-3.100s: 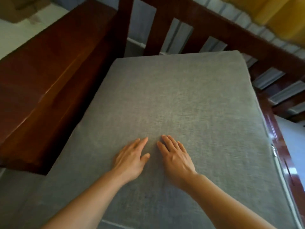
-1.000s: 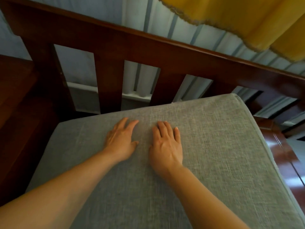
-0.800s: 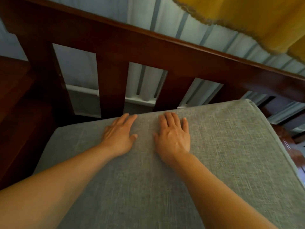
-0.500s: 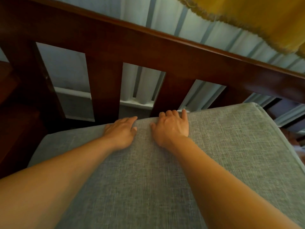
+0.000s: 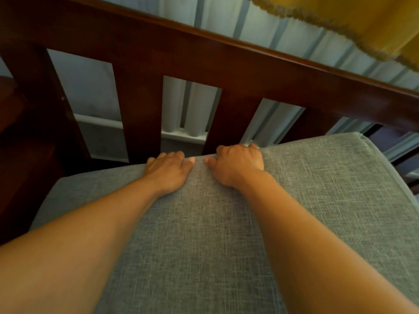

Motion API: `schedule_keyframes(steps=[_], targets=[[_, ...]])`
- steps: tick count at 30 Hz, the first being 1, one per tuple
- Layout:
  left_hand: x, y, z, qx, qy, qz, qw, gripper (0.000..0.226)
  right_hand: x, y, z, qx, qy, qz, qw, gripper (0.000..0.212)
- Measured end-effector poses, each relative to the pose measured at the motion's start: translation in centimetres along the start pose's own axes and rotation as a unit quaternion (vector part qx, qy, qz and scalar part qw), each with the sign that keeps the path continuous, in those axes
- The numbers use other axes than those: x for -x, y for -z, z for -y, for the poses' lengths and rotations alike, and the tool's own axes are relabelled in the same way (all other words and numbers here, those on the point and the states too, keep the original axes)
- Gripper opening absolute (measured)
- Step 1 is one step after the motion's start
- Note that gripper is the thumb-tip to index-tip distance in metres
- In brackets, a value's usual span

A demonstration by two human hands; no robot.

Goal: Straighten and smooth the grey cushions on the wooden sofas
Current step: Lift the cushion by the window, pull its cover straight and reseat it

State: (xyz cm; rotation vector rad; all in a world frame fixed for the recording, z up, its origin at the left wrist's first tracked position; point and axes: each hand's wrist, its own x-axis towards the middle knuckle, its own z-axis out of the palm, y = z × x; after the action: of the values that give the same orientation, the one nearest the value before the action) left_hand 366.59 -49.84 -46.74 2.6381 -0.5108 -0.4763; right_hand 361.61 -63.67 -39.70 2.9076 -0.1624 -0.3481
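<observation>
A grey woven seat cushion (image 5: 317, 200) fills the lower part of the head view, lying on a dark wooden sofa. Both my hands are at its far edge, side by side near the middle. My left hand (image 5: 169, 169) lies on top with its fingers curled down over the back edge and its thumb flat on the fabric. My right hand (image 5: 238, 164) has its fingers curled over the same edge, thumb on top. The fingertips of both hands are hidden behind the cushion.
The sofa's slatted wooden backrest (image 5: 226, 64) rises just behind the cushion's far edge. A wooden armrest (image 5: 20, 155) stands at the left. Pale blue curtains (image 5: 190, 109) show through the slats, and a yellow fringed cloth (image 5: 351, 17) hangs at the top right.
Both hands slid flat across the cushion from its near part to its far edge. Their fingers, straight before, now curl over the back edge.
</observation>
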Motion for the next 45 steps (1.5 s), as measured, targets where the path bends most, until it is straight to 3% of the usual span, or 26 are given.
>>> schedule_keyframes(steps=[10, 21, 27, 36, 41, 45], targets=[[4.1, 6.6, -4.2, 0.023, -0.091, -0.074, 0.993, 0.051, 4.9, 7.9, -2.2, -0.033, 0.007, -0.031, 0.999, 0.057], [8.0, 18.7, -11.8, -0.007, -0.14, -0.102, 0.985, 0.063, 11.6, 21.2, -5.3, -0.038, -0.01, -0.096, 0.995, 0.038], [9.4, 24.2, -15.2, -0.001, -0.147, -0.124, 0.981, 0.064, 14.7, 27.3, -6.3, 0.003, -0.03, -0.154, 0.988, 0.039], [11.8, 27.9, -14.3, 0.051, -0.138, -0.143, 0.979, 0.056, 16.3, 31.1, -3.4, 0.046, -0.024, -0.207, 0.977, 0.036], [12.4, 29.1, -13.1, 0.082, -0.142, -0.198, 0.966, 0.057, 17.0, 33.0, -1.5, 0.082, 0.004, -0.253, 0.964, 0.033], [13.4, 29.9, -12.2, 0.142, -0.199, -0.294, 0.924, 0.071, 18.0, 33.7, -0.6, 0.084, 0.021, -0.307, 0.948, 0.027]])
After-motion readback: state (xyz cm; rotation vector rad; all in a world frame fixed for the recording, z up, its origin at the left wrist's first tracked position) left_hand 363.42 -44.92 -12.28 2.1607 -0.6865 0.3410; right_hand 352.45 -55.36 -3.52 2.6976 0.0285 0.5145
